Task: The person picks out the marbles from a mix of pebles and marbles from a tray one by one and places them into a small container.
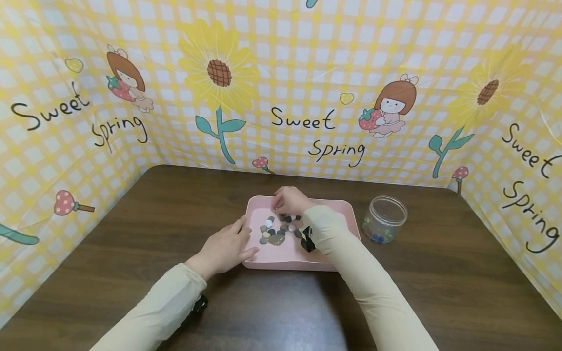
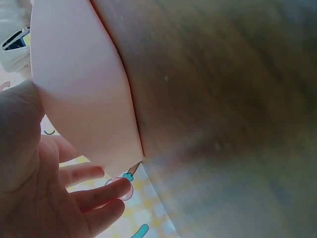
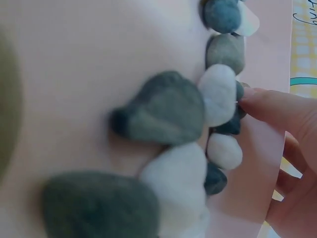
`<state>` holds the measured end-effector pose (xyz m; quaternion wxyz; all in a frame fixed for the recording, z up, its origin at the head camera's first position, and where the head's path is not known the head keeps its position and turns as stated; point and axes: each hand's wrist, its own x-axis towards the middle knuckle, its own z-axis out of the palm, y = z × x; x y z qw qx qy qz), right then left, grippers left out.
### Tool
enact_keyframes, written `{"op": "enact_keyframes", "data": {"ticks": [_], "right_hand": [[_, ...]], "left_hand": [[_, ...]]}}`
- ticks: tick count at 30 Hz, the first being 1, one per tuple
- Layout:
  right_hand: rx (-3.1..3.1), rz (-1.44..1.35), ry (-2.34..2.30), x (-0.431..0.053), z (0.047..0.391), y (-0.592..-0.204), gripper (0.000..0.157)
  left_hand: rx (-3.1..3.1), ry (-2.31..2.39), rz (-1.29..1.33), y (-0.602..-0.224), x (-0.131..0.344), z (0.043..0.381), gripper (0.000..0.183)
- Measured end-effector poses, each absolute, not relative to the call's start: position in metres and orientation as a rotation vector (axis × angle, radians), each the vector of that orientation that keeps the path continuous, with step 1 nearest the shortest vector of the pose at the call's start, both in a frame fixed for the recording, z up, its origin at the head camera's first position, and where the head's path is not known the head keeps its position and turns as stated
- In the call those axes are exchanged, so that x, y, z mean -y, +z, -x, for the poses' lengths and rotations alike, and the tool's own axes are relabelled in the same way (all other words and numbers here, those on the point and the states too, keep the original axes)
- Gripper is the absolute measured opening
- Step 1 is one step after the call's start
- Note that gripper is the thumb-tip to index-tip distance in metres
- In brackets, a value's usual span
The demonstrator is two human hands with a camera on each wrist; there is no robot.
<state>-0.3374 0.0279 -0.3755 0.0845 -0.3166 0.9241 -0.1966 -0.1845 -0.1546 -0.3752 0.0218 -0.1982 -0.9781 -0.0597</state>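
Observation:
In the head view, my right hand reaches over the far part of a pink tray, thumb and finger pinching a small pebble. The right wrist view shows a fingertip against a dark pebble mostly hidden behind a white pebble. Grey, black and white pebbles lie in lines inside the tray, with a larger flat brownish stone at the front. My left hand rests at the tray's left side, its fingers loosely extended and touching the wall.
A clear round jar with blue and green glass pieces at its bottom stands right of the tray. Dark wooden tabletop surrounds them. A yellow checked cloth hangs behind and at both sides.

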Motion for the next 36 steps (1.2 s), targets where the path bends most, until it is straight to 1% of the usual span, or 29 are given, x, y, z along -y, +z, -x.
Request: {"op": "enact_keyframes", "data": {"ticks": [7,11,17,24,32,36], "right_hand": [[-2.744,0.946,-0.595,-0.028,0.340,-0.380,0.006],[-2.730,0.973,-0.636,-0.029,0.341,-0.381,0.009],[-2.683,0.945,-0.832,-0.032,0.341,-0.375,0.014],[-2.621,0.907,-0.994,-0.038,0.338,-0.362,0.016],[-2.610,0.986,-1.103,-0.053,0.336,-0.342,0.018],[-2.577,0.964,-1.156,-0.064,0.331,-0.330,0.018]], "left_hand": [[3.042,-0.200,0.603,-0.377,0.154,0.184,0.059],[3.041,-0.193,0.606,-0.377,0.154,0.185,0.058],[3.048,-0.180,0.609,-0.376,0.154,0.185,0.058],[3.057,-0.185,0.605,-0.374,0.154,0.184,0.059],[3.075,-0.191,0.591,-0.372,0.153,0.185,0.059],[3.073,-0.186,0.592,-0.372,0.153,0.184,0.058]]}}
